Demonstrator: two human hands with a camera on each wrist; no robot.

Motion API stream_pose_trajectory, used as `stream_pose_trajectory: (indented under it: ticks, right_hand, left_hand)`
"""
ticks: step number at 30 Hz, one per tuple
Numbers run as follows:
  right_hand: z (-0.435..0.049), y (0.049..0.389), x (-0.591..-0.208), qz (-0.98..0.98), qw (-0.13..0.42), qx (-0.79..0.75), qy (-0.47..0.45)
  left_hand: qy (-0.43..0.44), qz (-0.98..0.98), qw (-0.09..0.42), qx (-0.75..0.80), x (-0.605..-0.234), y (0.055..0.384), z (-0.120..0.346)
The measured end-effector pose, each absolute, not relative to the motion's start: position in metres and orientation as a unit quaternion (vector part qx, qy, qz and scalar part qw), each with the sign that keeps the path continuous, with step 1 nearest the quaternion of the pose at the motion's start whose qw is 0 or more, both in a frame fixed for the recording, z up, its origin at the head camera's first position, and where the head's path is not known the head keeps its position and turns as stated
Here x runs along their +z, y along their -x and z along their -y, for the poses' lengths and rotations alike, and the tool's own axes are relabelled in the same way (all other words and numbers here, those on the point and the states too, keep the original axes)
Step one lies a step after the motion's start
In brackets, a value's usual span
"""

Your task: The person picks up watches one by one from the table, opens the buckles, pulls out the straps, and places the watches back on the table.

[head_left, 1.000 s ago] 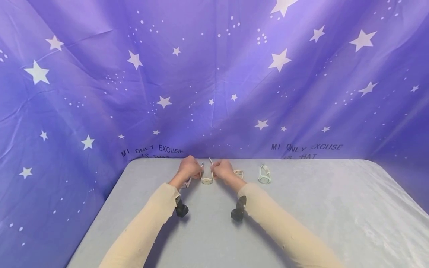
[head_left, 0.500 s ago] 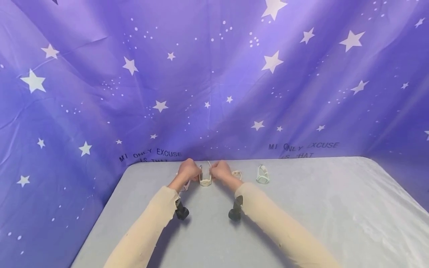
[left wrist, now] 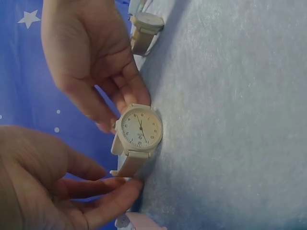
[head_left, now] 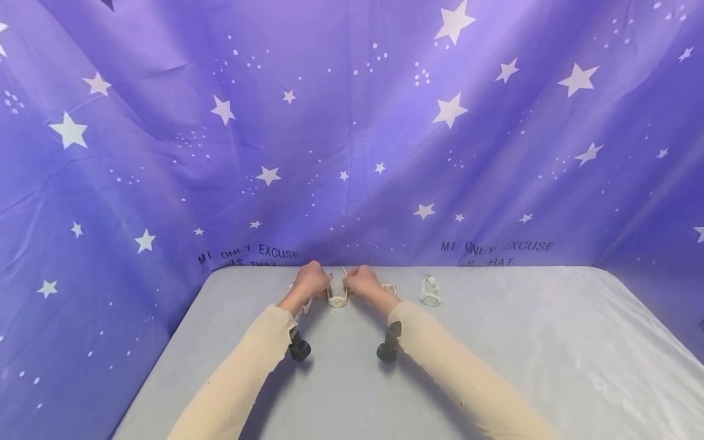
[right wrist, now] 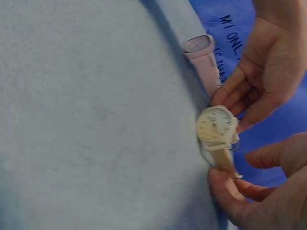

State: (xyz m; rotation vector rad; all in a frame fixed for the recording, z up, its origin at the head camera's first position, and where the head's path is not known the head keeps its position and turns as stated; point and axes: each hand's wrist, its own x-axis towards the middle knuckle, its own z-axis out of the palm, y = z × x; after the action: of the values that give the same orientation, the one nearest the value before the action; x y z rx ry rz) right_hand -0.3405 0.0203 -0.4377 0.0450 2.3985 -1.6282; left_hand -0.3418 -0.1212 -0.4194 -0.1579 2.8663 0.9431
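So, closest to the wearer you've got 2 beige sleeves (head_left: 236,373) reaching in from the bottom, with 2 black wrist cameras (head_left: 300,350) poking out by the cuffs. Under all that is a table in a pale grey cover (head_left: 352,385), kinda shiny over on the right.

Next up, near the table's far edge and pretty much dead centre between the hands, is the cream watch (left wrist: 141,128). Round dial, black numerals, case at the near end and the strap halves running back from it. The left hand (head_left: 311,279) has its thumb and fingers bent around 1 strap half, and the right hand (head_left: 363,280) has the other half the same way, so yeah, both are holding it. Can't tell how firm either grip is.

3 more watches sit along that edge: a pink watch (right wrist: 206,64) just past the left hand and partly hidden by it, a tan-strapped watch (left wrist: 146,23) behind the right wrist, also partly covered, and a pale green watch (head_left: 431,291) farther right, well apart from the hands.

Way at the back hangs a purple-blue curtain (head_left: 352,140) with white stars, plus black lettering (head_left: 279,252) low down, "MI ONLY EXCUSE" in 2 spots.
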Motion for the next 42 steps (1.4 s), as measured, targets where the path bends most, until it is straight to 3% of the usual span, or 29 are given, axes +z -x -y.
stream_pose_trajectory:
  ticks: [6, 12, 16, 19, 25, 31, 42]
  right_hand:
    - [-0.039, 0.345, -0.42, -0.814, 0.16, -0.559, 0.011]
    - [-0.075, 0.342, -0.393, -0.831, 0.131, -0.526, 0.128]
    - [-0.103, 0.336, -0.38, -0.869, 0.059, -0.444, 0.211]
    - [-0.12, 0.332, -0.38, -0.89, 0.024, -0.388, 0.237]
    - [-0.14, 0.321, -0.394, -0.908, 0.064, -0.344, 0.229]
    - [-0.141, 0.319, -0.412, -0.915, 0.083, -0.31, 0.243]
    - [-0.143, 0.325, -0.428, -0.921, 0.078, -0.279, 0.261]
  left_hand:
    - [0.033, -0.953, -0.019, 0.301, -0.417, 0.339, 0.113]
    - [-0.021, -0.932, -0.086, 0.351, -0.41, 0.335, 0.098]
    - [-0.099, -0.912, -0.065, 0.393, -0.409, 0.334, 0.088]
    - [-0.169, -0.902, -0.021, 0.397, -0.412, 0.333, 0.084]
    - [-0.271, -0.909, 0.065, 0.31, -0.42, 0.325, 0.077]
    - [-0.323, -0.917, 0.045, 0.229, -0.432, 0.324, 0.067]
    - [-0.309, -0.898, 0.076, 0.303, -0.443, 0.331, 0.061]
